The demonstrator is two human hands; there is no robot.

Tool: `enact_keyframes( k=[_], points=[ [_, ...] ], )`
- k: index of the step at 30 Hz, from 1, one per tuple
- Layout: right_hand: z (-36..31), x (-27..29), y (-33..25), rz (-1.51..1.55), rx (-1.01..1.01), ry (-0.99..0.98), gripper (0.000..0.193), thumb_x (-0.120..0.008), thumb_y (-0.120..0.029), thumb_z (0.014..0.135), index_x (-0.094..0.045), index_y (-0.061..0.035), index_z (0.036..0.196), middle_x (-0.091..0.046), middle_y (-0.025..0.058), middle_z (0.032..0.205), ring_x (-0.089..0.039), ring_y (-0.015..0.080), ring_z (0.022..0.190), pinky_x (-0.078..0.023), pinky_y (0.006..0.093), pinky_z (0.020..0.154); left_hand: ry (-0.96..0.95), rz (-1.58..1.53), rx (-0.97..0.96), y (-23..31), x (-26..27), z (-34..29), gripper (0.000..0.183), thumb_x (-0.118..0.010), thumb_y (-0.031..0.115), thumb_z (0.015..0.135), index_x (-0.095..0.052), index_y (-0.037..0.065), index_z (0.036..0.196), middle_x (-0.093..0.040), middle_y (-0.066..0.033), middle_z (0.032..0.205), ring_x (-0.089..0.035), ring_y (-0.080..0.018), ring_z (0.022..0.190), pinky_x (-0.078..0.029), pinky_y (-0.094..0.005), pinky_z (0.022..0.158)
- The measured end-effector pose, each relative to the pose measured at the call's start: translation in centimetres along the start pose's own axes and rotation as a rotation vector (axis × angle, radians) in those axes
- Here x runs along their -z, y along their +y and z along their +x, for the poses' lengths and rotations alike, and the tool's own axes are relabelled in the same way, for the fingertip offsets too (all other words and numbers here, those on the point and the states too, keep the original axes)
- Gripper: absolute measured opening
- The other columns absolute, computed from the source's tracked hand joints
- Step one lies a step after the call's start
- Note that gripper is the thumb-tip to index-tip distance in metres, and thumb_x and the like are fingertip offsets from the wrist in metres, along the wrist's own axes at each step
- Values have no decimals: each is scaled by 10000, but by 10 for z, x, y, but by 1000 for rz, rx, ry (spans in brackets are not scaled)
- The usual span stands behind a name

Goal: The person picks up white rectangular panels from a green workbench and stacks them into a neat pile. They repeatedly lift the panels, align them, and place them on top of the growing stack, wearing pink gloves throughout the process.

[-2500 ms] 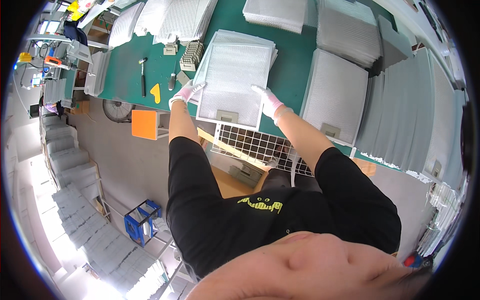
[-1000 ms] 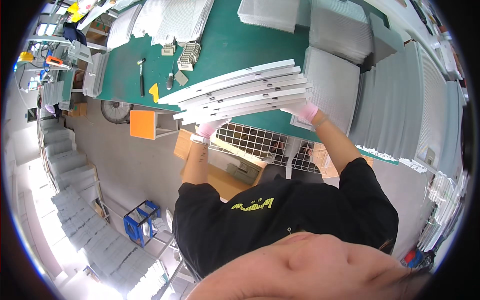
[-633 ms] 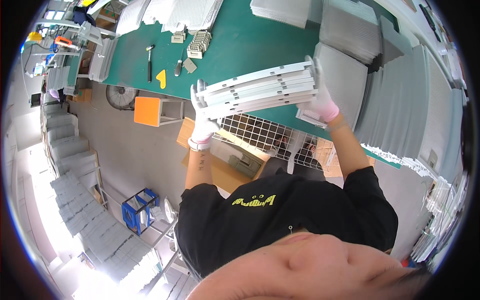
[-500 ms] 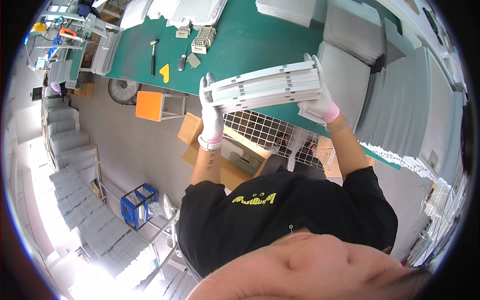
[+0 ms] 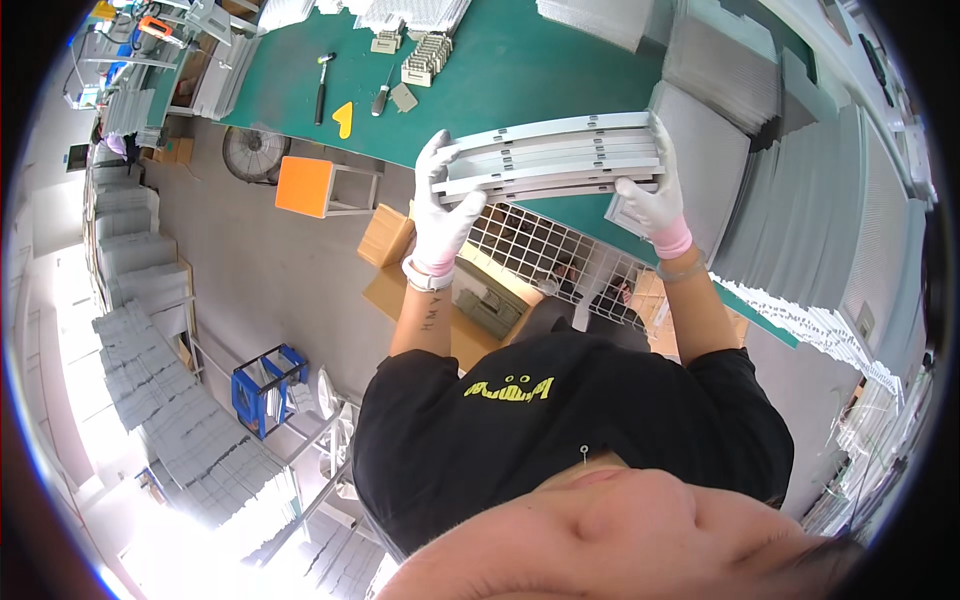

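Observation:
A stack of long white-silver metal strips with small slots along their edges is held up crosswise over the near edge of the green workbench. My left hand, in a white glove, clasps its left end with the thumb at the near side. Gripping the right end is my gloved right hand, its thumb bent over the near corner. Parts of the fingers are hidden behind the strips.
On the bench lie a hammer, a yellow flat piece, a screwdriver and small slotted metal parts. Tall stacks of grey perforated panels crowd the right. Below are an orange-topped stool, a cardboard box and a white wire grid.
The strips sit slightly further right and more level in the picture. My left thumb now shows at their near side, and my right hand has shifted its hold. The whole view has shifted slightly.

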State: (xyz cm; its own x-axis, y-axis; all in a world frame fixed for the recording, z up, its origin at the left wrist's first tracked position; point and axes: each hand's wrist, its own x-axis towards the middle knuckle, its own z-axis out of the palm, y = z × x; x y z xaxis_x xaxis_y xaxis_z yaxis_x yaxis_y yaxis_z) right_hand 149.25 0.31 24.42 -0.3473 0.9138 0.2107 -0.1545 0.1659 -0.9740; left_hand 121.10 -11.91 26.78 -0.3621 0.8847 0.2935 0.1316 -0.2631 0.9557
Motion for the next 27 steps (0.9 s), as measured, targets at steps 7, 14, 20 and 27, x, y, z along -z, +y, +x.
enact_keyframes(
  k=[7, 14, 20, 27],
  points=[
    [-17, 3, -4, -112, 18, 9, 955, -753, -104, 766, -254, -12, 1575, -420, 143, 1502, -462, 241, 1351, -383, 374, 1138, 9, -14, 25, 3, -4, -2, 652, -847, 235, 809, -534, 71, 1356, -369, -156, 1559, -422, -309, 1406, -346, -455, 1173],
    [-27, -12, -8, 46, -7, 173, 914, -771, -163, 813, -275, -4, 1564, -413, 165, 1511, -448, 250, 1359, -381, 379, 1140, -13, -83, 26, 10, -2, -7, 482, -818, 141, 821, -595, 86, 1245, -400, -172, 1548, -395, -322, 1433, -366, -459, 1169],
    [-29, -7, -6, -80, 28, 146, 907, -796, -229, 825, -302, 20, 1544, -390, 191, 1530, -406, 274, 1413, -324, 392, 1180, -11, -68, 112, 10, 4, -5, 399, -821, 156, 817, -602, 63, 1138, -423, -197, 1532, -486, -290, 1342, -427, -416, 1106],
    [-39, -10, -13, -275, 163, 169, 818, -716, -105, 782, -356, 32, 1503, -369, 211, 1537, -342, 311, 1463, -251, 407, 1217, -28, -8, 108, 9, 7, 3, 387, -810, 125, 815, -607, 70, 1140, -452, -198, 1507, -487, -276, 1345, -416, -408, 1101]
  ],
)
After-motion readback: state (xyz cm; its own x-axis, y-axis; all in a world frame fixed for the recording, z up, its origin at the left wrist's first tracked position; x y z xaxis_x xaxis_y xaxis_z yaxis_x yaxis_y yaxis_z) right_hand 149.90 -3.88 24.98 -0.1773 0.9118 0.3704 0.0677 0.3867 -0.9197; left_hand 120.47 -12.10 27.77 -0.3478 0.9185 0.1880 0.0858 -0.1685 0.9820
